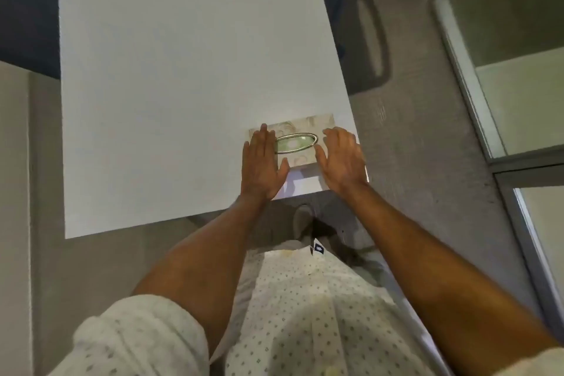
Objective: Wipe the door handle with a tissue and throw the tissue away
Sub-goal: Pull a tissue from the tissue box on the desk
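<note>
A patterned tissue box (295,143) with a gold-rimmed oval opening lies flat near the front right corner of a white table (171,101). My left hand (263,162) rests flat against the box's left end, fingers together and pointing away from me. My right hand (341,156) is spread over the box's right end, fingers apart. Neither hand holds a tissue, and no tissue sticks out of the opening. No door handle is in view.
A grey chair (366,40) stands beyond the table's right edge on grey carpet. Glass panels in metal frames (500,70) run along the right side. A dark blue wall band (27,18) is at the left. My shoe (300,220) shows under the table edge.
</note>
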Available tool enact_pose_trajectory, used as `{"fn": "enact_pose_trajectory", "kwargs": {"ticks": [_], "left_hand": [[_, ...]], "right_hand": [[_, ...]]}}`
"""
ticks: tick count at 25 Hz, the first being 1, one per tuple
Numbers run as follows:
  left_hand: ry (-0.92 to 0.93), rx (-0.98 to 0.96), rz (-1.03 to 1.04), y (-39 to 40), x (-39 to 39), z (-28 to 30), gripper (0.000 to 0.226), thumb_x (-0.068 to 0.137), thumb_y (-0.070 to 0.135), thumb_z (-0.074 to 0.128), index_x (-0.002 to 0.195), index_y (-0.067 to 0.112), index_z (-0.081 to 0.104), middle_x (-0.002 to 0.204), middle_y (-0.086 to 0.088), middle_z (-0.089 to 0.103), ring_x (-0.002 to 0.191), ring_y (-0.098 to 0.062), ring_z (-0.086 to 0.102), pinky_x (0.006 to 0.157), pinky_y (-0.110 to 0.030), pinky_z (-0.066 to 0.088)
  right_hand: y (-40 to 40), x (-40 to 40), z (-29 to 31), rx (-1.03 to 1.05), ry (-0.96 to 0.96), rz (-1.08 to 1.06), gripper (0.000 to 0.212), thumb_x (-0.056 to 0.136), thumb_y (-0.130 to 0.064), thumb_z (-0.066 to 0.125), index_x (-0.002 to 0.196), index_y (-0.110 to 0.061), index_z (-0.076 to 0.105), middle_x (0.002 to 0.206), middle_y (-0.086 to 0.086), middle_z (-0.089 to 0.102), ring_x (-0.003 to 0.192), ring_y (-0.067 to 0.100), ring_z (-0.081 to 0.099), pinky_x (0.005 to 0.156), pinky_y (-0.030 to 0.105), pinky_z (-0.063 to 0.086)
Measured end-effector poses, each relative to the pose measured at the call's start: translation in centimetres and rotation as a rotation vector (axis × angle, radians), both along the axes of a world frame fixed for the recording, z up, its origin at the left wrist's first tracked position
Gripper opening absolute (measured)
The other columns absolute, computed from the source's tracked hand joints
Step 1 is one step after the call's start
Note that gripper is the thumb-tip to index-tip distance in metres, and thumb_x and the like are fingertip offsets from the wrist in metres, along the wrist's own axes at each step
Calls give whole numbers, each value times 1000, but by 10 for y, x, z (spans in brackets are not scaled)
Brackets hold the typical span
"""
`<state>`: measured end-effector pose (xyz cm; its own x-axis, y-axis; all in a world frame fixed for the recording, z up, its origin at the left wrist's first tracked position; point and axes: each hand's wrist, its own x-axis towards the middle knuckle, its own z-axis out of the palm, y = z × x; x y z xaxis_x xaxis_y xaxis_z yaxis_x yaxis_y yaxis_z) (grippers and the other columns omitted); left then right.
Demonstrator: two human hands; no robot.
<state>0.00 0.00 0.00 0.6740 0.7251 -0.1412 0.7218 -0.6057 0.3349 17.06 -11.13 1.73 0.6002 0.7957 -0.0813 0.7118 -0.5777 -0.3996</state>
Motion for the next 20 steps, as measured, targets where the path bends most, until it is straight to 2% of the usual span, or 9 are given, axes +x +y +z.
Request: {"fn": "enact_pose_trajectory", "kwargs": {"ticks": [6, 9, 12, 17, 20], "left_hand": [[27, -102, 46, 14, 2, -15, 74, 108, 43, 52, 165, 10, 18, 175, -10, 6, 162, -30, 3, 132, -54, 9], [8, -80, 55, 16, 1, -25, 75, 104, 50, 39, 166, 12, 20, 175, -9, 7, 162, -29, 3, 131, -54, 7], [1, -63, 54, 17, 0, -31, 77, 102, 52, 39, 165, 12, 21, 175, -9, 9, 162, -29, 5, 131, -56, 10], [-17, -49, 64, 17, -1, -35, 76, 101, 51, 40, 164, 12, 23, 174, -10, 12, 162, -29, 7, 131, -56, 11], [-38, -51, 58, 17, -2, -36, 76, 100, 49, 40, 164, 10, 24, 174, -11, 12, 162, -30, 8, 130, -56, 11]], "right_hand": [[44, -20, 0, -17, -40, 160, 27, 99, -28, 63, 120, -13, 67, 124, 12, 67, 101, 28, 63, 83, 39, 55], [54, -16, -4, -51, -54, 218, 23, 97, -27, 67, 115, -14, 71, 119, 11, 69, 97, 28, 63, 81, 39, 55], [61, -15, -6, -84, -74, 280, 21, 95, -24, 71, 113, -14, 74, 115, 12, 71, 96, 30, 65, 80, 40, 56], [71, -6, -7, -204, -210, 401, 11, 84, -21, 81, 95, -18, 79, 97, 7, 72, 83, 28, 64, 66, 34, 46], [77, -4, -8, -252, -249, 454, 7, 84, -19, 80, 90, -21, 77, 93, 3, 71, 81, 26, 63, 64, 34, 43]]}}
